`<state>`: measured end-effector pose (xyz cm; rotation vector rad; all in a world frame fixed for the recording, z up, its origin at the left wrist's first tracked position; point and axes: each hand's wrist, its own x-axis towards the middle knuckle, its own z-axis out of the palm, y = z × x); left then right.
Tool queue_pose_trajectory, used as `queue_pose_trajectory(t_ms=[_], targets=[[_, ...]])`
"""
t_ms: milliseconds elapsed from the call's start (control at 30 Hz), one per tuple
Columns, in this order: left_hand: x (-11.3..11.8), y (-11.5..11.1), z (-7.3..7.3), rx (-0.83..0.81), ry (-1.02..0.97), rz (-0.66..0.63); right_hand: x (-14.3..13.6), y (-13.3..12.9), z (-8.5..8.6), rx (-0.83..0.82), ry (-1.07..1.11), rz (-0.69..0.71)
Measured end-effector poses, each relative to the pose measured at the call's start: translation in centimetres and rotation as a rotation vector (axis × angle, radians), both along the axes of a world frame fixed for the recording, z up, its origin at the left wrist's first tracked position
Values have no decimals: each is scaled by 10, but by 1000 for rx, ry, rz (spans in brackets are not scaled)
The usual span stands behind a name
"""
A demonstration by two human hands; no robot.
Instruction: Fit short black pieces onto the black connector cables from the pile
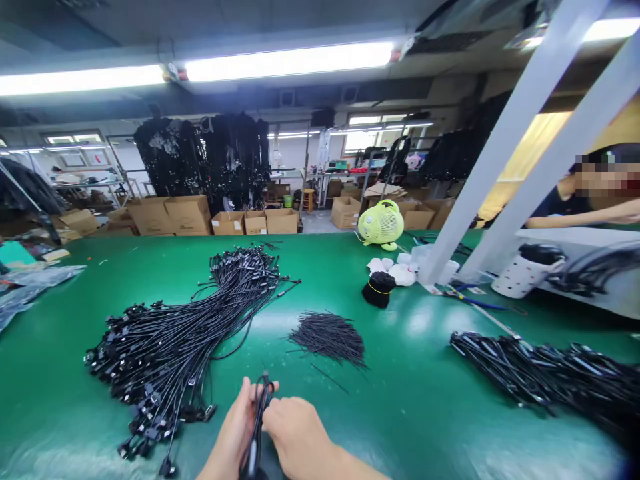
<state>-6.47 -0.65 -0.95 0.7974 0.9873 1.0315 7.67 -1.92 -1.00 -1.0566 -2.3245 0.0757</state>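
Observation:
A looped black cable [257, 420] is in my left hand [240, 420], its folded strands running lengthwise between my two hands. My right hand [297, 427] is closed and presses against the cable's right side; whatever its fingertips pinch is hidden. Just beyond the hands lies a loose pile of thin black ties [330, 337], with a single tie [330, 379] apart from it. To the left a large heap of black cables [200, 327] spreads out, connectors at both ends. A pile of bundled cables [540, 367] lies at the right.
A black bundle with a yellow band [379, 290] stands on the green table [415, 387], near crumpled white items [403, 272] and a green fan [381, 223]. White posts [515, 147] rise at the right. A co-worker's arm [585, 217] shows behind them. Plastic bags [30, 287] lie far left.

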Motion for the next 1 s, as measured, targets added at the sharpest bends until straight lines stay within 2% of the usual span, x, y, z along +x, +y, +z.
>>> queue_pose_trajectory(t_ms=[33,100,167,233,300,333,400,467,567,667,700,733,767,800,867,933,1000], targets=[[-4,0,5,24,-8,17,-1,-2,-2,-38,-16,5],[-11,-4,10,140,107,0,1,0,-2,-118,-16,-43],[-13,-10,8,269,289,-41,8,7,1,-155,11,-115],[-9,-15,1,336,397,16,13,13,7,-148,39,-162],[-2,-17,-6,311,332,103,13,17,11,-147,65,-167],[2,-18,-8,256,249,103,12,16,12,-158,78,-157],[7,-21,-8,116,86,28,7,13,14,-215,119,-129],[9,-26,-4,48,21,-28,3,9,16,-314,203,-96],[6,-31,4,160,60,-15,1,8,18,-616,426,-11],[2,-29,8,207,10,-85,5,12,11,-1163,647,114],[1,-28,9,200,-15,-80,9,13,9,-1305,675,143],[0,-27,10,182,-38,-56,12,13,7,-1374,679,148],[-1,-26,11,155,-53,-16,17,13,6,-1359,678,119],[-1,-25,12,126,-59,22,22,13,7,-1266,699,55],[1,-25,13,78,-62,33,29,14,12,-995,829,-77],[6,-29,12,41,-62,-99,32,14,20,-853,1010,-77],[14,-34,8,-1,-59,-265,29,11,27,-915,1121,39]])
